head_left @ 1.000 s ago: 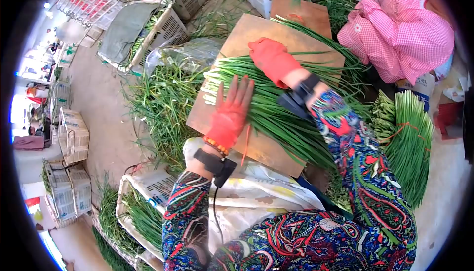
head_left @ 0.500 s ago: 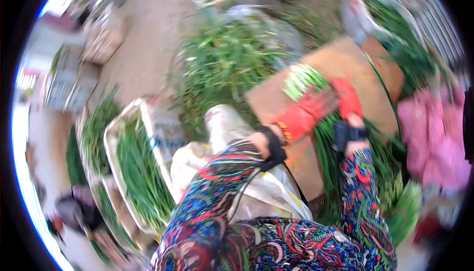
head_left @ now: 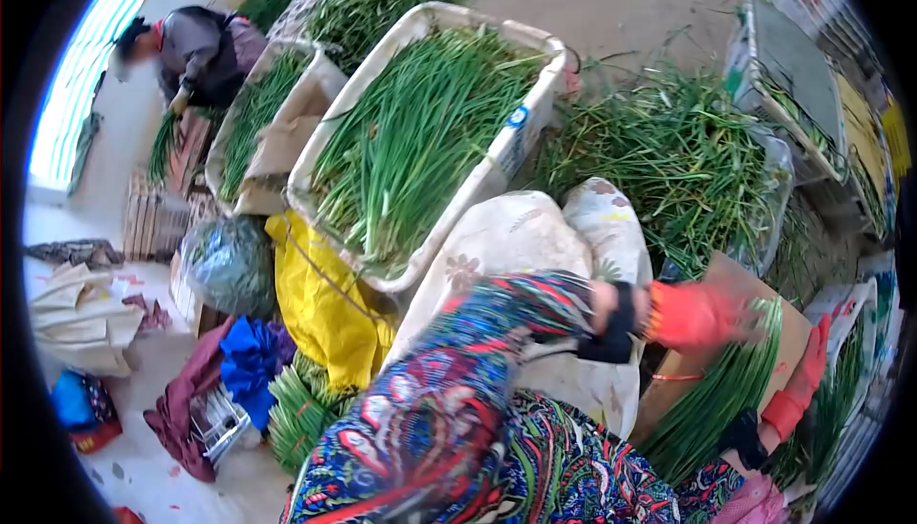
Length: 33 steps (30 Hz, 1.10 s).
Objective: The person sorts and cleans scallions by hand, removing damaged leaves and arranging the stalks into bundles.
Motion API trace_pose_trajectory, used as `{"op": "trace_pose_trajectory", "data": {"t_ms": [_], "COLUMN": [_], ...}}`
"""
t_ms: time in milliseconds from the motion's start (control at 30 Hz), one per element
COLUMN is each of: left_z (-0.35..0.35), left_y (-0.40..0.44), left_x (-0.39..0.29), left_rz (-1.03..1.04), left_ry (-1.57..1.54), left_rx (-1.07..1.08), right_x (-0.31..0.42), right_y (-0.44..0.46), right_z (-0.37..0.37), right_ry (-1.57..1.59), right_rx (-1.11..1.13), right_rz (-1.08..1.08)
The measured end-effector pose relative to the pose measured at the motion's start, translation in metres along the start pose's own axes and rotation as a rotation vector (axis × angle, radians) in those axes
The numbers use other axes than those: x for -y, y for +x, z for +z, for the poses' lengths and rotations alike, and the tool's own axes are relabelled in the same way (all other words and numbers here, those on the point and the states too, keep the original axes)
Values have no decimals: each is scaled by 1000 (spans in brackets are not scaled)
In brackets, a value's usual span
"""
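Red-gloved left hand (head_left: 693,316) is blurry over the slim green stalks (head_left: 726,398) on the flat brown board (head_left: 737,273), can't tell its grip, red-gloved right hand (head_left: 804,381) looks straight-fingered beside them, and the earlier wide spread's now one narrower bundle.

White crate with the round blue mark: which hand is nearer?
Left. In view, the left hand is right of and below the crate, by the green stalks; the right hand is farther right, past those stalks.

Bright upper-left glare, fisheye-curved edges, motion-blurred left fingers (head_left: 735,318)
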<state>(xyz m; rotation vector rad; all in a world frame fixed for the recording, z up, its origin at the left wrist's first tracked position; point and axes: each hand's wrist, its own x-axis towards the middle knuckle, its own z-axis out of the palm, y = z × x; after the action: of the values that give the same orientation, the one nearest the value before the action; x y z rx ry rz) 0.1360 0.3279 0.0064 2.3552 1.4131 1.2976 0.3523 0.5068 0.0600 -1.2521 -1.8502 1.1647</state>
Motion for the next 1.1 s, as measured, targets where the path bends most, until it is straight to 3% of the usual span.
{"op": "trace_pose_trajectory", "data": {"t_ms": [67, 100, 167, 200, 233, 267, 300, 433, 500, 567, 700, 733, 867, 1000, 1100], "left_z": [-63, -102, -179, -198, -225, -247, -262, -255, -238, -206, -208, -209, -249, -277, -261], "left_y": [-67, -102, -162, -213, -248, -278, -323, -388, -386, -404, -423, -435, -430, -409, -349], "left_x": [5, 4, -22, -24, -33, -51, -59, -83, -79, -67, -59, -60, -68, -75, -75], "left_rz": [-288, -432, -904, -1081, -1268, -1519, -1627, -1987, -2035, -1998, -2056, -1928, -1977, -1916, -1848], "left_ry": [43, 54, 20, 179, 373, 342, 479, 598, 453, 733, 613, 634, 420, 144, 290], "left_rx": [-23, -45, -217, -311, -337, -461, -429, -79, -11, -85, -152, -276, -296, -390, -210], "right_x": [50, 52, -1, 46, 89, 81, 112, 142, 133, 139, 147, 149, 137, 130, 130], "right_y": [-19, -14, 22, -32, -72, -84, -105, -172, -193, -212, -230, -231, -232, -252, -266], "right_z": [62, 83, 152, 196, 230, 266, 300, 400, 449, 477, 499, 500, 512, 523, 537], "right_ry": [283, 274, -99, 293, 223, 277, 142, 215, 177, 131, 53, 26, 11, 275, 584], "right_rx": [169, 334, 581, 843, 887, 1037, 1174, 1551, 1586, 1612, 1664, 1673, 1714, 1618, 1671], "right_rz": [53, 169, 397, 236, 207, 237, 408, 608, 663, 702, 738, 745, 768, 890, 1040]}}
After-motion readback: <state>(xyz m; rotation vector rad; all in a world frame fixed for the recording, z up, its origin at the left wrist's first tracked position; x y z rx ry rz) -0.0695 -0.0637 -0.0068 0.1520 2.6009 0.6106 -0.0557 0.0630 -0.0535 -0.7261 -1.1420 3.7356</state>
